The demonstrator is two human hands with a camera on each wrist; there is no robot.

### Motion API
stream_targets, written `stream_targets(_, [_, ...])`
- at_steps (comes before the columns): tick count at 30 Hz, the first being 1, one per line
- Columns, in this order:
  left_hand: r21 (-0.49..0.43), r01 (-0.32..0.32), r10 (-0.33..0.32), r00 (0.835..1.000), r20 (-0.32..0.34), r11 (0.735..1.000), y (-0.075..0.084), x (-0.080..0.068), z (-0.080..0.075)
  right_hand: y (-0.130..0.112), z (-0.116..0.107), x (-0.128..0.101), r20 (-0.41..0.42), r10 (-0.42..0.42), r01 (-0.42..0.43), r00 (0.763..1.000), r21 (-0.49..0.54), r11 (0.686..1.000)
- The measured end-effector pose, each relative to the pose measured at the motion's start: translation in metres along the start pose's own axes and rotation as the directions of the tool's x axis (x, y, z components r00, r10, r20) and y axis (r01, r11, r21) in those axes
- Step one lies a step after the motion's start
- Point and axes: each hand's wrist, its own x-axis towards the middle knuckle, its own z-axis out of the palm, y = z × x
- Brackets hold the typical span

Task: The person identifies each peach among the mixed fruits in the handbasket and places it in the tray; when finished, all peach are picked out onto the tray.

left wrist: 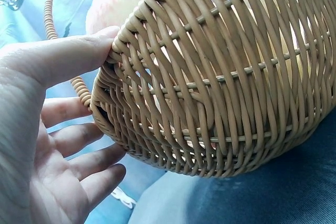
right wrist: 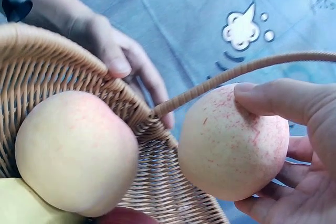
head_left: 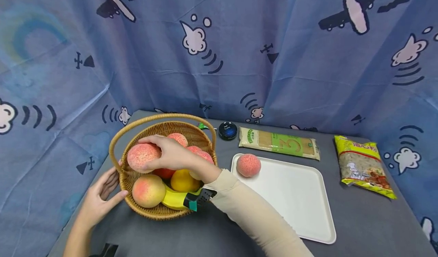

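Wicker basket (head_left: 161, 207) stands upright; right hand (head_left: 171, 154) grips peach (head_left: 142, 157).

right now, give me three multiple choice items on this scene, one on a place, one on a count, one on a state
1. Where does the lone peach outside the basket lie?
A. on the tray's far left corner
B. on the noodle pack
C. on the bare table

2. How many round tins stand behind the tray?
A. three
B. one
C. none

3. What is the right hand doing?
A. resting flat on the table
B. pulling at the cloth
C. gripping a peach over the basket

Answers:
1 A, the peach sits inside the tray's rim at that corner.
2 B, a single dark tin stands by the noodle pack.
3 C, its fingers curl round a held peach under the basket's handle, while the left hand touches the basket's wall with its thumb.
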Motion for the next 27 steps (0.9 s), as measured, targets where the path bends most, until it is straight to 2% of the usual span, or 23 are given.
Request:
stream_targets(3, [0.005,-0.001,0.001,1.0,-0.002,1.0,0.0,0.001,0.0,-0.001,-0.007,-0.013,-0.034,-0.036,0.037,0.999,0.023,0.999])
stream_targets(6, [0.006,-0.008,0.008,1.0,0.002,1.0,0.0,0.001,0.001,0.0,-0.013,-0.03,-0.068,-0.055,0.062,0.996,0.096,0.993])
stream_targets(13, [0.007,-0.015,0.015,0.999,0.034,1.0,-0.002,0.001,0.001,0.01,-0.029,-0.078,-0.199,-0.131,0.155,0.971,0.112,0.982])
stream_targets(20, [0.019,0.004,-0.005,0.999,0.042,1.0,-0.004,-0.001,0.002,0.025,-0.043,-0.135,-0.286,-0.081,0.172,0.955,0.308,0.936])
stream_targets(24, [0.015,0.006,-0.006,0.999,0.044,1.0,-0.003,-0.002,0.001,0.04,-0.048,-0.163,-0.352,-0.057,0.186,0.934,0.347,0.919])
stream_targets(27, [0.014,0.02,-0.021,0.999,0.042,1.0,-0.001,-0.003,0.001,0.054,-0.054,-0.18,-0.411,-0.022,0.18,0.912,0.348,0.92])
